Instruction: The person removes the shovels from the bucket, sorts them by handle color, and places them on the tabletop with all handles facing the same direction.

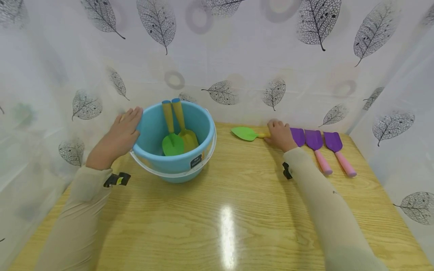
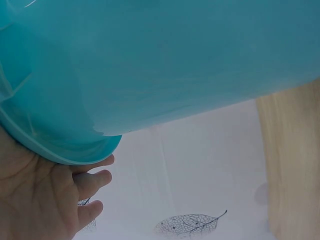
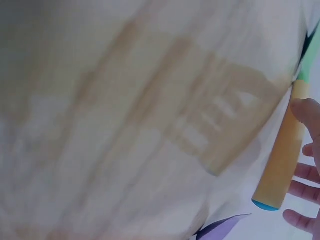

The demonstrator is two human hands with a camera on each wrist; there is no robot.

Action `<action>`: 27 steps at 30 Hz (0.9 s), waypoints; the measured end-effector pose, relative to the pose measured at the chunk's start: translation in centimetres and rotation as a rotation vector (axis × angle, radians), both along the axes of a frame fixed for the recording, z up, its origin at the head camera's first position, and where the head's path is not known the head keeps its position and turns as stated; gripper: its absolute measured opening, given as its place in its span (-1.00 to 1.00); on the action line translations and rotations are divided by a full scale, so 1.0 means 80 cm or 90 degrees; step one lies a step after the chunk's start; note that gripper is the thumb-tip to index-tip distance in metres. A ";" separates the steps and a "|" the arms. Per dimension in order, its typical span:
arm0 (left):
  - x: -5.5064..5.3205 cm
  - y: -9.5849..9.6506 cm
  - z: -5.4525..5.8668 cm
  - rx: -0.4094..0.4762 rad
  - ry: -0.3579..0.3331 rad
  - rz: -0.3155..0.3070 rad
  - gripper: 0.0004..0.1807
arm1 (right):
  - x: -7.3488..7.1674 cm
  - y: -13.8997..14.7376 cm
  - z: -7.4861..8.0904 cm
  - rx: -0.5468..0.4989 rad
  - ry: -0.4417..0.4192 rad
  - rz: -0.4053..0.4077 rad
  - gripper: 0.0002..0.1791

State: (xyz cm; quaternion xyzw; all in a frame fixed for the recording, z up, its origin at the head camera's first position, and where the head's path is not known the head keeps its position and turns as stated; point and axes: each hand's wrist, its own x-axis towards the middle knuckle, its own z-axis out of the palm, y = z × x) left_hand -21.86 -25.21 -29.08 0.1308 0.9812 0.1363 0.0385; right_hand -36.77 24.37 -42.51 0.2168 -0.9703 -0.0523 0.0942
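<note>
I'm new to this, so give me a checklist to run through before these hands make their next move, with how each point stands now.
1. Left hand touching the blue bucket: ok, it is at the rim.
2. Bucket mouth uncovered: ok, the white handle hangs down outside.
3. Room inside the bucket: ok, bare space shows beside the two tools.
4. Right hand at the green trowel: ok, its thumb touches the yellow grip.
5. Firm hold on that trowel: cannot tell.
6. Leftmost purple shovel fully visible: not ok, the right arm hides part of it.
</note>
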 end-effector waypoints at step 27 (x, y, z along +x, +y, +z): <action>0.003 0.002 0.004 0.003 0.001 -0.004 -0.35 | 0.032 -0.007 0.067 -0.085 0.034 -0.087 -0.34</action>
